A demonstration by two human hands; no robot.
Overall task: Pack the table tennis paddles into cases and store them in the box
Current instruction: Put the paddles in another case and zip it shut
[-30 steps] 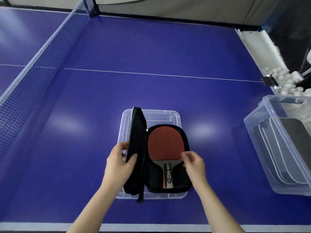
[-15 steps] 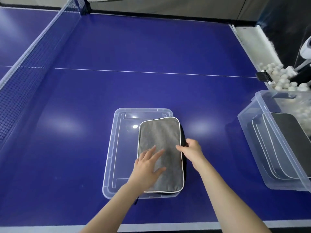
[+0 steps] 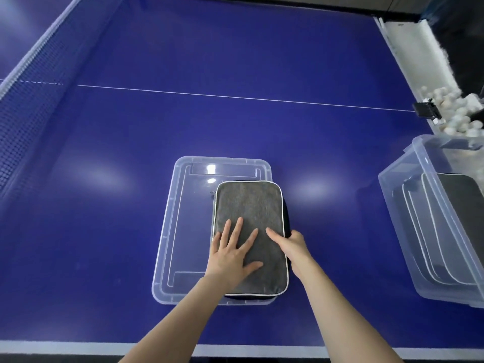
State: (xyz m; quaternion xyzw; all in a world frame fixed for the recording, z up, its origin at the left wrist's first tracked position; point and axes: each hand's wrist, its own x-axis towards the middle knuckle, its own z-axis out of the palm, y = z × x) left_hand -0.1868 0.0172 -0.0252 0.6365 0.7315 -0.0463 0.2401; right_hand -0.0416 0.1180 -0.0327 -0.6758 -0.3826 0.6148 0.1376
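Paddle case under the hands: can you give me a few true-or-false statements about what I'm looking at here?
1. The grey paddle case lies folded shut on a clear plastic lid. True.
2. The left hand pinches the case's zipper. False: it lies flat on top, fingers spread.
3. The clear storage box at the right is empty. False: several cases stand inside it.
4. The right hand touches the case's right edge. True.
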